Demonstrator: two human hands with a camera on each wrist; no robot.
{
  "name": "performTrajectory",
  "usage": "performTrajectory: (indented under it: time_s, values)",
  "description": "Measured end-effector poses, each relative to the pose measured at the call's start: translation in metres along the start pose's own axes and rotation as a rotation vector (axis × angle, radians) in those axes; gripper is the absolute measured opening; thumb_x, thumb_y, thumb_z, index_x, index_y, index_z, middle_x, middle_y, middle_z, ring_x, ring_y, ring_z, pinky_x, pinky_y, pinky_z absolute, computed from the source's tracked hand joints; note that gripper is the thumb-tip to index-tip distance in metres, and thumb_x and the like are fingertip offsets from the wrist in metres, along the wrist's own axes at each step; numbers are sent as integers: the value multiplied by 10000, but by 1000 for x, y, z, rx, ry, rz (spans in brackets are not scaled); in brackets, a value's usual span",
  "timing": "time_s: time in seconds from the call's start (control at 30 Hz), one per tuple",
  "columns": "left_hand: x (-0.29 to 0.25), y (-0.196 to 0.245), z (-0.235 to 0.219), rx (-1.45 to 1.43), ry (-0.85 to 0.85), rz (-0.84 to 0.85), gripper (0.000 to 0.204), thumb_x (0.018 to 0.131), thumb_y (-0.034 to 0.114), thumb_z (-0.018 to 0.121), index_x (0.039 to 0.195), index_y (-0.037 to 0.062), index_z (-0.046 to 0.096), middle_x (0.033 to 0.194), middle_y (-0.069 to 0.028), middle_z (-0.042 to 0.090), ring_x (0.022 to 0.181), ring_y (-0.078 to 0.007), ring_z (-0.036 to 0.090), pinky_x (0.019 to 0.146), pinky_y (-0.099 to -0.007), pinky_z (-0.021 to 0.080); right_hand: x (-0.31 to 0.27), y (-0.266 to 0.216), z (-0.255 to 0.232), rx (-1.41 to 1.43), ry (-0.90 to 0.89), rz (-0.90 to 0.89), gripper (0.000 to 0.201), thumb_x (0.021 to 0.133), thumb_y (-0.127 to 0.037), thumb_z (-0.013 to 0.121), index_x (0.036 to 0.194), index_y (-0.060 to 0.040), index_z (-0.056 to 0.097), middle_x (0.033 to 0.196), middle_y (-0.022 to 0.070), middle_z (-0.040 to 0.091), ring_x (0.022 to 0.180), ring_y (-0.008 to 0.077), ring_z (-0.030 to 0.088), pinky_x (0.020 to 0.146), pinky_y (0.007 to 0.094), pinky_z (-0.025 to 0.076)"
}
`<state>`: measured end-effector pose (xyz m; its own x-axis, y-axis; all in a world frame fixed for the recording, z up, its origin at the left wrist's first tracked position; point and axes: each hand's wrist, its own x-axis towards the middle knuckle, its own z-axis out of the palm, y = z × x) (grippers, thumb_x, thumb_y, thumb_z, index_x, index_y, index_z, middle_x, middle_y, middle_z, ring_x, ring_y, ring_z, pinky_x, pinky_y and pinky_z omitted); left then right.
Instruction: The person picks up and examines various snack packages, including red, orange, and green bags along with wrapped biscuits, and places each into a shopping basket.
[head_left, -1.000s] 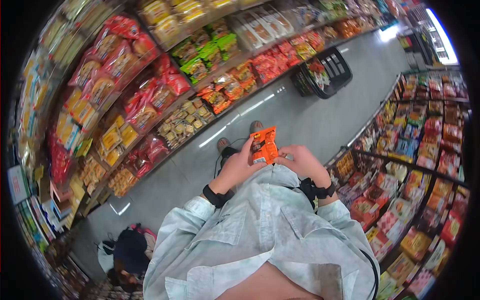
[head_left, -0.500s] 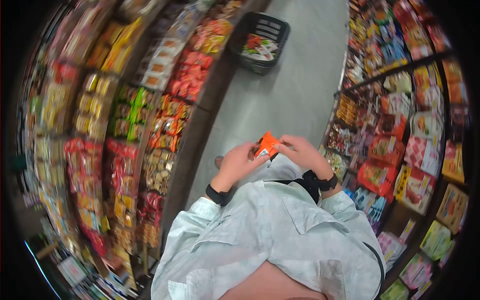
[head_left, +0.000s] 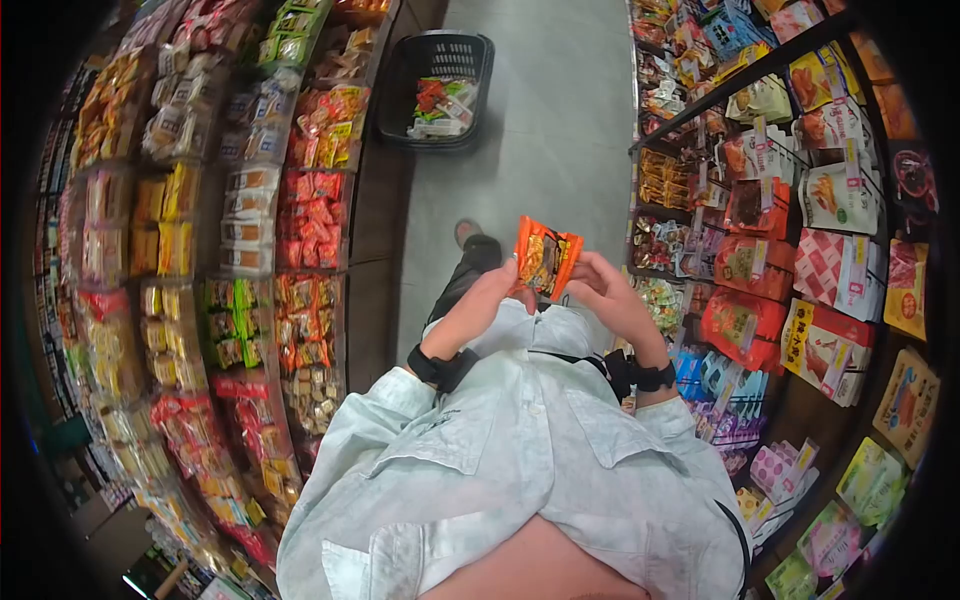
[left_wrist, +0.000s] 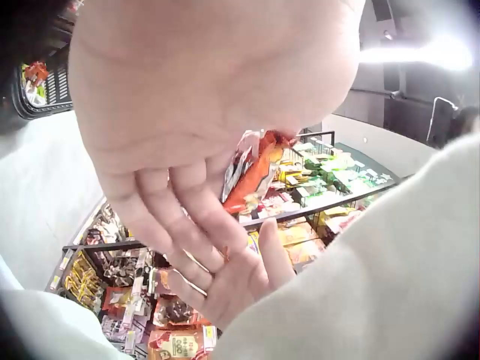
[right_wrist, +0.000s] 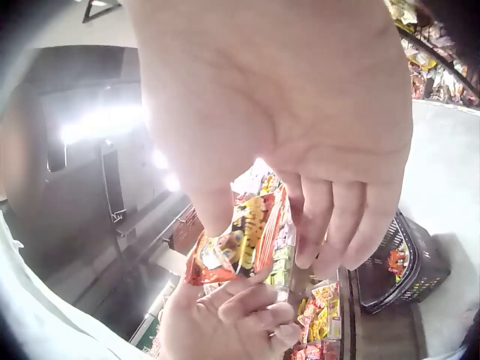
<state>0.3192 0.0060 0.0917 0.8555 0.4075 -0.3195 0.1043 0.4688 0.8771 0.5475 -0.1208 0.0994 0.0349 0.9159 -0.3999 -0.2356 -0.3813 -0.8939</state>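
Note:
A small orange snack packet [head_left: 545,258] with a printed front is held before the body, tilted, its printed side towards the head camera. My left hand [head_left: 474,315] grips its left side, thumb near the front edge and fingers beneath. At the opposite edge, my right hand [head_left: 617,305] holds the packet with thumb and fingertips. In the right wrist view, the right thumb overlaps the packet [right_wrist: 251,232] while the left hand [right_wrist: 232,319] supports it from below. Part of the packet [left_wrist: 259,176] shows past the left palm in the left wrist view; the rest is hidden there.
A black shopping basket [head_left: 383,110] holding several colourful packs [head_left: 443,108] stands on the grey aisle floor [head_left: 550,120], against the left shelf. Bins of wrapped snacks [head_left: 312,215] line the left side. Hanging bags [head_left: 745,325] fill the right rack.
The body has turned, so the aisle now runs straight ahead and the basket appears further left. The packet has been turned from its labelled back to its printed front, staying between both hands.

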Motion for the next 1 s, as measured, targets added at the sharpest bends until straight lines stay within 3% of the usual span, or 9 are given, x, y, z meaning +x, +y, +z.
performTrajectory:
  time_s: [0.1,0.2,0.33,0.4,0.5,0.7,0.8,0.9,1.0]
  values:
    - [34,15,-27,23,-93,-139,702,1179,536,291,1132,-42,688,1001,-99,738,1005,-202,674,1012,-354,499,35,-16,-1,102,-23,-15,463,1044,-99,701,1449,-8,495,1333,113,690,1214,170,670,1062,368,543]
    - [76,31,-58,275,-38,-233,642,1169,518,358,1160,-36,683,1017,-113,746,1015,-218,691,983,-356,514,84,-18,-14,-52,103,-60,506,1026,-70,718,1462,-1,471,1341,113,676,1201,171,678,1043,354,559]
    - [118,62,-102,392,137,-50,460,1130,403,483,1214,-5,676,1020,-130,749,985,-232,705,913,-368,533,133,-66,-20,-221,234,-43,540,997,-48,753,1455,1,472,1316,85,673,1192,153,679,1005,313,573]
    - [129,76,-128,390,201,33,387,1104,342,528,1236,9,674,1020,-135,751,969,-237,712,886,-373,537,165,-85,-23,-203,204,-23,538,993,-51,759,1449,3,479,1310,87,674,1187,151,679,1007,315,572]
    - [143,92,-166,445,172,-45,297,1106,246,549,1228,-5,654,1035,-49,737,965,-147,674,904,-313,528,213,-101,-18,-288,142,-7,526,990,-68,769,1434,5,497,1289,85,684,1178,148,678,1001,314,567]
    - [153,102,-205,303,284,-97,275,1103,229,577,1250,9,652,1056,-55,741,994,-131,691,918,-305,541,297,-124,-27,-504,-4,14,534,986,-140,786,1429,8,526,1258,85,704,1142,155,683,982,316,555]
    - [166,98,-223,257,404,-108,341,1114,244,587,1370,20,608,1077,-74,738,1008,-129,693,929,-292,542,346,-133,-37,-433,-139,20,570,990,-183,785,1460,-1,519,1305,111,688,1160,169,682,997,327,557]
    - [180,116,-230,152,603,-19,528,1121,244,594,1582,40,438,1107,-99,730,1003,-140,692,933,-295,546,391,-157,-39,-106,-240,-58,575,1006,-163,767,1498,-15,509,1360,121,642,1263,194,640,1038,345,544]
    - [194,144,-228,9,824,97,698,1122,237,589,1701,76,234,1135,-117,723,990,-145,685,929,-304,549,434,-191,-54,-361,-274,-20,597,1010,-182,761,1529,-40,502,1499,144,549,1310,241,629,1041,367,555]
